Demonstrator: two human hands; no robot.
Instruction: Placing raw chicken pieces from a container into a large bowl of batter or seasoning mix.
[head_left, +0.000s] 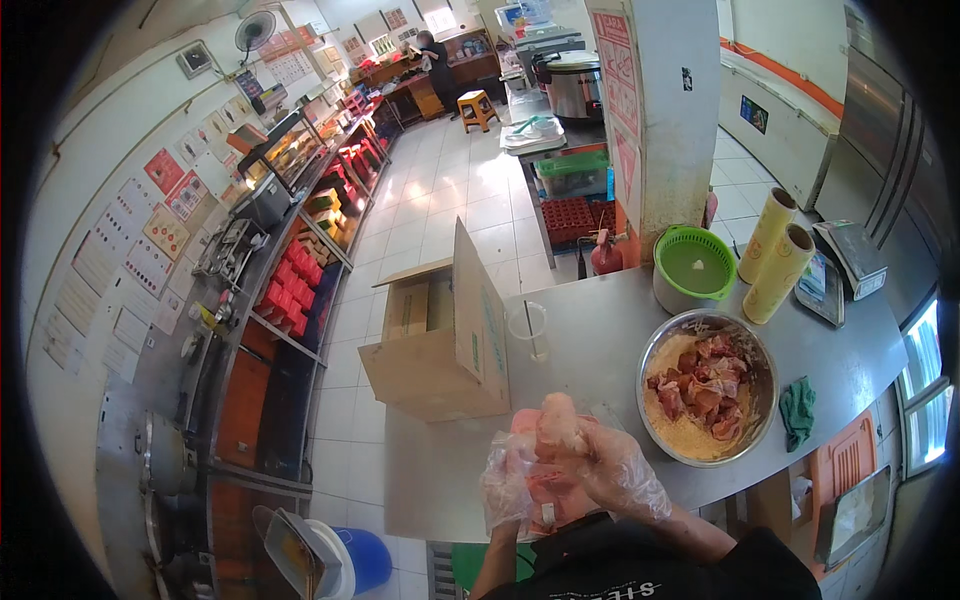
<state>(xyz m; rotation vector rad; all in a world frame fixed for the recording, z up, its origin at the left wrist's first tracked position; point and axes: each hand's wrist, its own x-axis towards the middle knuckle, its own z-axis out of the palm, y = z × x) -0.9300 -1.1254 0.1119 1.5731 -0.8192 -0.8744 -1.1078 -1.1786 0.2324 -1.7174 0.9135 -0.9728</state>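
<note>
Both hands wear clear plastic gloves. My right hand (626, 472) grips a pale piece of raw chicken (559, 426) above the near part of the steel table. Close against the piece's left side is my left hand (506, 480), its fingers bent; whether they grip it is hidden. Beneath the hands, a pink plastic tub (525, 421) is partly covered by them. To the right, a steel mixing bowl (766, 427) holds pale breading flour (675, 435) with several pieces of raw meat (712, 379) heaped on top.
An open cardboard box (442, 379) and a clear plastic cup (527, 322) stand on the steel table (600, 322). Around the bowl are a green strainer (731, 270) in a pail, two film rolls (780, 277) and a green cloth (797, 412). Another person (439, 67) stands far back.
</note>
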